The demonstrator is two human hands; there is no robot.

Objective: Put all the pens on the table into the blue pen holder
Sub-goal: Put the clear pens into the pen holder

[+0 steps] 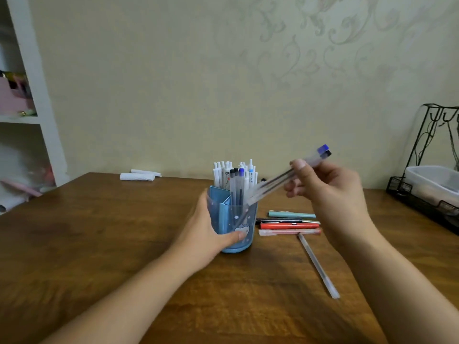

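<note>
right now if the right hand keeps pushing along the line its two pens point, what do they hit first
Most likely the inside of the blue pen holder. The right hand holds two clear pens tilted down-left, tips at the holder's rim beside the clear pens already standing there; they might brush those first, since depth is unclear.

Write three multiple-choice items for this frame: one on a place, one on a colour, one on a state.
1. Where do the loose pens lie?
A. right of the blue pen holder
B. left of it
C. on the shelf

2. What colour is the loose pen farthest from the camera?
A. yellow
B. teal
C. purple

3. What is the left hand doing?
A. lying flat on the table
B. holding a pen
C. gripping the holder

Answers: 1 A, they lie on the wooden table right of the blue pen holder. 2 B, the teal pen lies behind the red ones. 3 C, its fingers wrap the holder while the right hand tips in two clear pens.
</note>
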